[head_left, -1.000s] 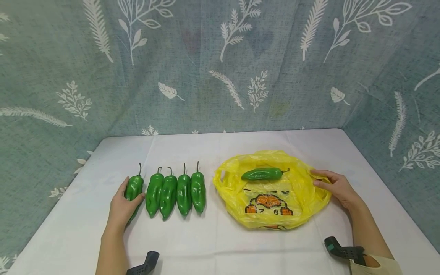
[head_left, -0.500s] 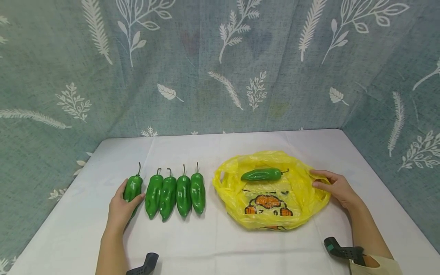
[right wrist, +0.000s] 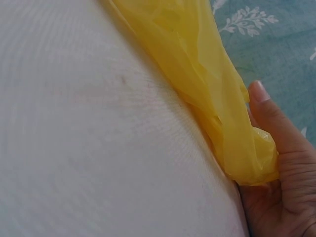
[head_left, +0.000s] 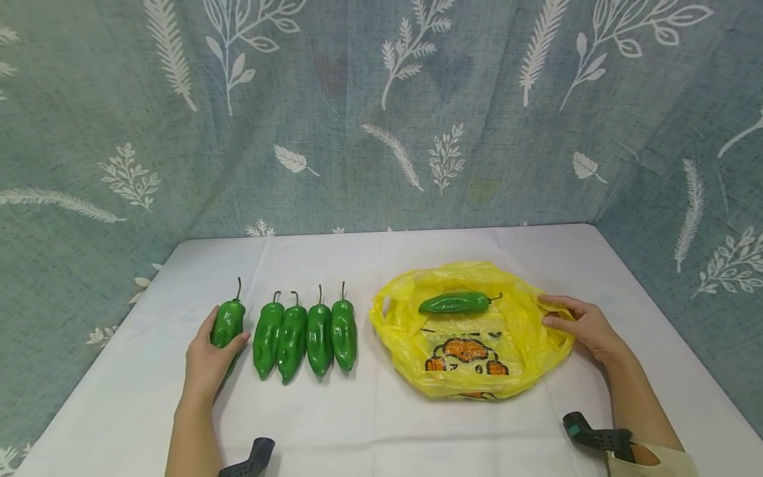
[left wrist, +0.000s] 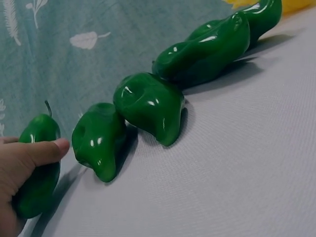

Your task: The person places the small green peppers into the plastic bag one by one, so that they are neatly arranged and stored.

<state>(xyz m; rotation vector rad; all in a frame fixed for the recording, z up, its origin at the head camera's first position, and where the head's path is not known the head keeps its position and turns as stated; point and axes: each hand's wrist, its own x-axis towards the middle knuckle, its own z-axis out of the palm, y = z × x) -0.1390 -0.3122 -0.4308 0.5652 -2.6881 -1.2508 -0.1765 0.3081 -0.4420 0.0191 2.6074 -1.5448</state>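
At the left end of the row, my left hand (head_left: 208, 361) grips a green pepper (head_left: 228, 324), thumb on its right side and fingers on its left. The left wrist view shows the thumb lying across this pepper (left wrist: 37, 190), whose stem points up. Several more glossy green peppers (head_left: 292, 338) lie side by side just to its right, stems away from me. A yellow plastic bag (head_left: 411, 358) with an orange cartoon print spreads open further right, one green pepper (head_left: 456, 303) lying crosswise on it. My right hand (head_left: 590, 329) pinches the bag's right edge between thumb and fingers.
A white cloth (head_left: 381, 437) covers the table. Behind it and along the sides hangs a blue-green curtain (head_left: 334, 152) with white leaf patterns. Black wrist mounts (head_left: 596, 434) sit on both forearms.
My left hand and its pepper have shifted slightly left and away from me, widening the gap to the row. My right hand and the bag have stayed in place.
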